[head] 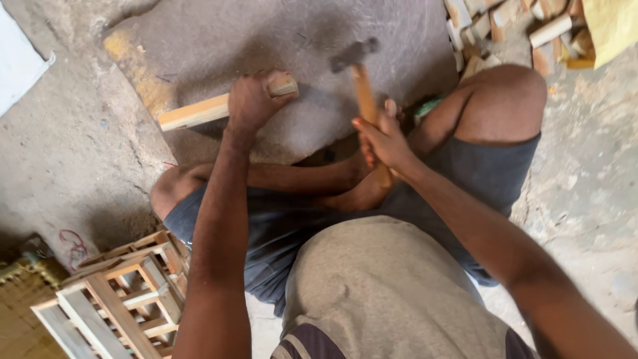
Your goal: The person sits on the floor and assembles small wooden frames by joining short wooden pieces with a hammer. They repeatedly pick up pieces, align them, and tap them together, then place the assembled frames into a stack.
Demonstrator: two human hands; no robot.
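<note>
My left hand (251,101) is closed around a pale wooden stick (194,112) that lies across a flat grey stone slab (279,40); the stick's short end pokes out past my fingers on the right. My right hand (382,139) grips the wooden handle of a hammer (359,66), whose dark metal head is raised above the slab, just right of the stick's end. I sit cross-legged on the ground, knees spread to either side.
A small wooden slatted crate (116,299) stands at the lower left beside a woven mat. A heap of cut wood pieces (512,26) lies at the top right near a yellow sack (615,26). Rough concrete ground surrounds me.
</note>
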